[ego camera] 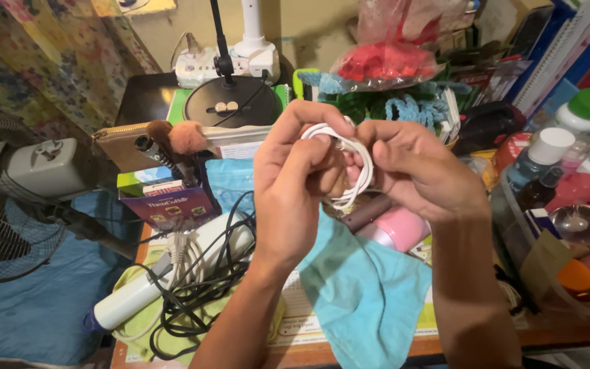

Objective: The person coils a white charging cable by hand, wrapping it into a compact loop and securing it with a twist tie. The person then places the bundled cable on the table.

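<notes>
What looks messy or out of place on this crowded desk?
The black cords lie in a loose tangle over a white tube-shaped gadget near the desk edge. By contrast, the white cable between the left hand and right hand is neatly coiled.

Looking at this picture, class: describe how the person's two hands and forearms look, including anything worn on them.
Both forearms are bare to the frame's bottom edge: no sleeves show. The left hand and right hand wear no gloves, and no rings, watch or bracelets are visible. Fingernails look short and unpainted where they show.
</notes>
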